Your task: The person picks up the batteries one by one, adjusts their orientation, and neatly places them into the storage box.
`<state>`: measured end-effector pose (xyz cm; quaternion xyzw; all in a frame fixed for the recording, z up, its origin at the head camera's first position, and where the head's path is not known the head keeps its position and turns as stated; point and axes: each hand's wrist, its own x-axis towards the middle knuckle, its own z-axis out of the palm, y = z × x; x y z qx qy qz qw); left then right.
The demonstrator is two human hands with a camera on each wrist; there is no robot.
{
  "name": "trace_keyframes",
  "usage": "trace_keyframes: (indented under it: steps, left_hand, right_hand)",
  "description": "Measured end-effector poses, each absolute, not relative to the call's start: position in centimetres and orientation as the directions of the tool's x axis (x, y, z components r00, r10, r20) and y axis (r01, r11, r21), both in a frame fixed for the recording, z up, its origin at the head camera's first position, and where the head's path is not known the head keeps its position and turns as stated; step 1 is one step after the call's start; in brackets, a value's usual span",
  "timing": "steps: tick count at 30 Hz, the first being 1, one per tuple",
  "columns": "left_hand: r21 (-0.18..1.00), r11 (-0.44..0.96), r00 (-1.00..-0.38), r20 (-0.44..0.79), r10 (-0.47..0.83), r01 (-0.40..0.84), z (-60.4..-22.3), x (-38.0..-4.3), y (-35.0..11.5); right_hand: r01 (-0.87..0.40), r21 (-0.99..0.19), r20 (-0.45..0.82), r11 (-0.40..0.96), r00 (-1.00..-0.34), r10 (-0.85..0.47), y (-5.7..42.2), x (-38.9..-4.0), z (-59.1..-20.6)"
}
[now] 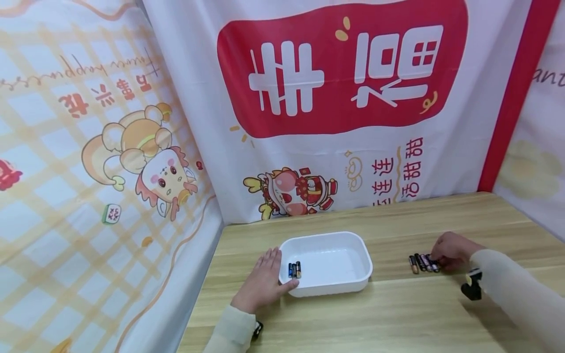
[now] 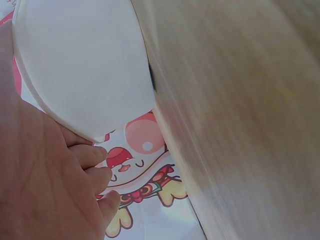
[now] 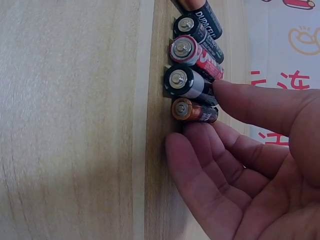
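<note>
My left hand [image 1: 263,280] rests against the left end of a white plastic box [image 1: 326,290], fingers extended along its side and thumb over the near rim. Three small batteries [image 1: 294,270] lie side by side inside, near that end. To the right of the box, my right hand [image 1: 454,251] is at the end of a row of several batteries [image 1: 414,264]. In the right wrist view its thumb touches a black-and-silver battery [image 3: 180,79]. The fingers, loosely bent, lie close beside a copper-topped battery [image 3: 195,111], and a red battery [image 3: 200,55] is farther along.
The box and batteries are on a wood-grain table [image 1: 344,323]. Printed white cloth [image 1: 194,59] hangs behind it, and a checked cloth panel [image 1: 53,206] borders the left side. Dark wrist devices [image 1: 473,284] show at my sleeves.
</note>
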<state>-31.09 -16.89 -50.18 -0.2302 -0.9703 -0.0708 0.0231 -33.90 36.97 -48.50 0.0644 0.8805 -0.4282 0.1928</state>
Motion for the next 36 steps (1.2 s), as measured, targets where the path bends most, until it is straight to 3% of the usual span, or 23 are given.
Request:
trace_keyframes:
  steps: [36]
  left_hand:
    - [0.137,0.882,-0.892,0.092,0.442,0.451,-50.16,-30.77,-16.82]
  right_hand:
    - [0.243,-0.761,-0.334,0.602,-0.942,-0.041,36.9,-33.43,-48.83]
